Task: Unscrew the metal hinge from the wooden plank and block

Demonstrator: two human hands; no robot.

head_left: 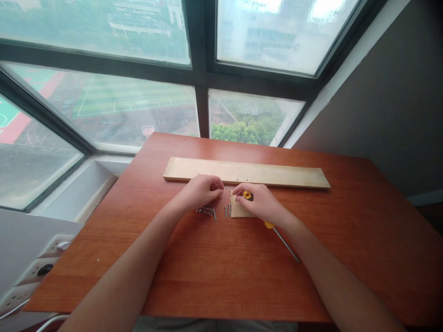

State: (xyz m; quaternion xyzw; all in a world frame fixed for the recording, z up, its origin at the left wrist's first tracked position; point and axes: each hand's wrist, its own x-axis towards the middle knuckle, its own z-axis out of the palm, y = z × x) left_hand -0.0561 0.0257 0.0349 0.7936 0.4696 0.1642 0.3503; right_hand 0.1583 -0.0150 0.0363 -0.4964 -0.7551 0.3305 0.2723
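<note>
My right hand (263, 201) is closed around a screwdriver with a yellow and black handle (248, 195); its metal shaft (285, 245) points back toward me, under my wrist. Beneath that hand lies a small pale wooden piece (240, 210), partly covered. My left hand (202, 190) has its thumb and fingers pinched together, and whatever may be between them is too small to make out. Just below it are a metal hinge (205, 210) with holes and a screw (214, 215). Between the hands, more screws (226, 211) lie beside the small piece's left edge.
Behind both hands, a long pale board (242, 171) lies across the reddish-brown table (214, 267), with two small dark holes near its front edge. Windows (138, 106) rise beyond the table. Wall sockets (38, 271) with a cable are at the lower left.
</note>
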